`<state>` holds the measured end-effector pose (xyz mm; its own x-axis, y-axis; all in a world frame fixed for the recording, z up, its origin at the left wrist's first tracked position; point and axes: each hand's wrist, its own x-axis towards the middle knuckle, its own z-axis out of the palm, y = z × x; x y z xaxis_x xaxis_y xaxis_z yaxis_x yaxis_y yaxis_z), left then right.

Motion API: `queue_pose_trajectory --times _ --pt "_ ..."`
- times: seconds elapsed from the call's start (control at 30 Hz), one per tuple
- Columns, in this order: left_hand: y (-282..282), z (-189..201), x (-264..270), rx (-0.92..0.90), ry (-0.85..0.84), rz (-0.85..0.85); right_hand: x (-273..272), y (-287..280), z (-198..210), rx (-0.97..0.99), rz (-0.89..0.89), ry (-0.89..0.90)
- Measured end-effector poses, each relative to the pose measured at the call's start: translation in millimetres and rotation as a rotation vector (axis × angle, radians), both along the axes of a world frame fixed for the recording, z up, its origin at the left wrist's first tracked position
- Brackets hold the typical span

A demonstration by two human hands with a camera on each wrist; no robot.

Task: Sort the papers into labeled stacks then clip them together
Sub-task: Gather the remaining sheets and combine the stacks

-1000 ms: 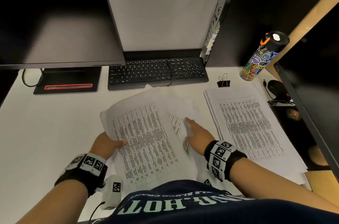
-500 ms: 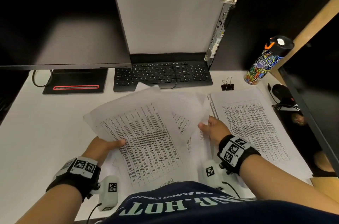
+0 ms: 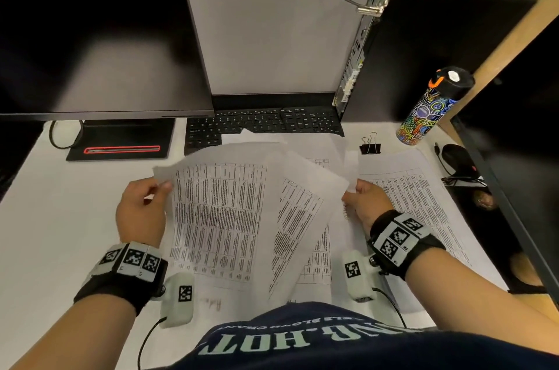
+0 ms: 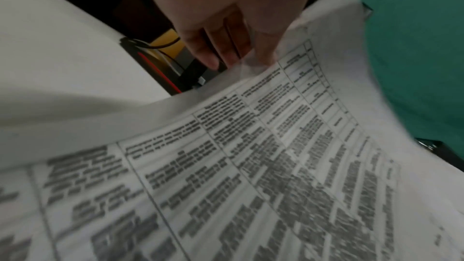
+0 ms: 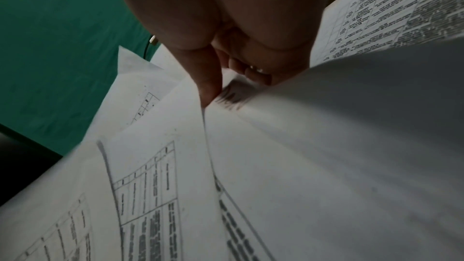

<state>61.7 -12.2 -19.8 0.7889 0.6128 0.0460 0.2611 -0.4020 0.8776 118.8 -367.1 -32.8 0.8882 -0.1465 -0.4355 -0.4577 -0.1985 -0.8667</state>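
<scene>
Two hands hold your fanned sheets [image 3: 220,212]: left hand [image 3: 142,212] pinches the left edge, right hand [image 3: 367,203] pinches the right. The sorted stack [image 3: 423,212] lies flat just right, long axis near-to-far, nearest your right hand.

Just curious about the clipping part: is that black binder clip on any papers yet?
Not yet. The binder clip sits alone on the desk, beyond the right-hand paper stack.
</scene>
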Motion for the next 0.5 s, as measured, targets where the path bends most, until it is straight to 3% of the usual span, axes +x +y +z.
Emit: queue_pose_trajectory --times 0.1,0.33,0.5 --pt "-8 1 -4 -0.024 0.007 -0.039 -3 1 -2 0.033 -0.012 0.030" --pt "-32 -8 -12 -0.030 0.076 -0.361 -6 4 -11 0.006 0.029 0.066" --pt "-38 -8 -8 -0.015 0.069 -0.391 -7 4 -16 -0.002 0.060 0.056"
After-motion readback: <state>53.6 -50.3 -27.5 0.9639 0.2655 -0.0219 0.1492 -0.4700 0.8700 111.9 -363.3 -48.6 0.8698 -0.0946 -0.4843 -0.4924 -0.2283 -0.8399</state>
